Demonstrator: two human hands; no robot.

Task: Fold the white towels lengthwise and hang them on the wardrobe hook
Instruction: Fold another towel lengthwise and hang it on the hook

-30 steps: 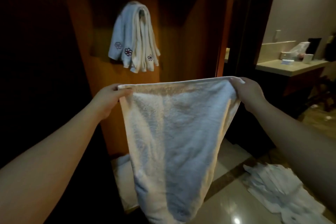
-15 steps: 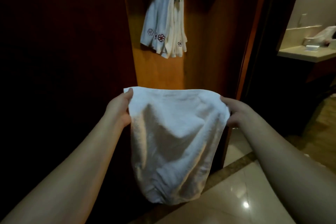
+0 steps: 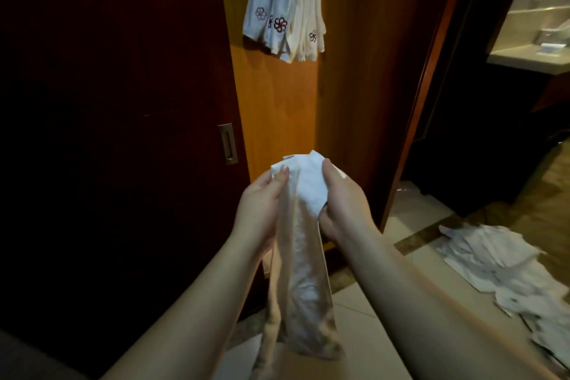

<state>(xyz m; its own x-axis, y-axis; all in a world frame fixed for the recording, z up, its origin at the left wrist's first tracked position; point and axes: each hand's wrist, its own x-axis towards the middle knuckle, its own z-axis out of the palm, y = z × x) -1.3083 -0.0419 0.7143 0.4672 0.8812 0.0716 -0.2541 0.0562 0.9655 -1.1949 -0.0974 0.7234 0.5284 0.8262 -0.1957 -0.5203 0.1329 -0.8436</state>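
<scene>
hands [image 3: 296, 197] now together, towel [image 3: 300, 256] folded, tiled floor [image 3: 370, 333]

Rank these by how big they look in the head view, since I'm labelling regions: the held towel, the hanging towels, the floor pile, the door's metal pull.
1. Held towel, though nearness to the camera inflates it.
2. Floor pile and hanging towels: too close to rank, both cut off by the frame.
3. Metal pull, clearly smallest.

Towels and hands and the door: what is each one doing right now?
Held towel: folded narrow, hanging down from both hands.
Left hand: grips towel top.
Right hand: grips towel top.
Hung towels: draped high in the wardrobe.
Floor towels: loose pile.
Sliding door: open.
</scene>
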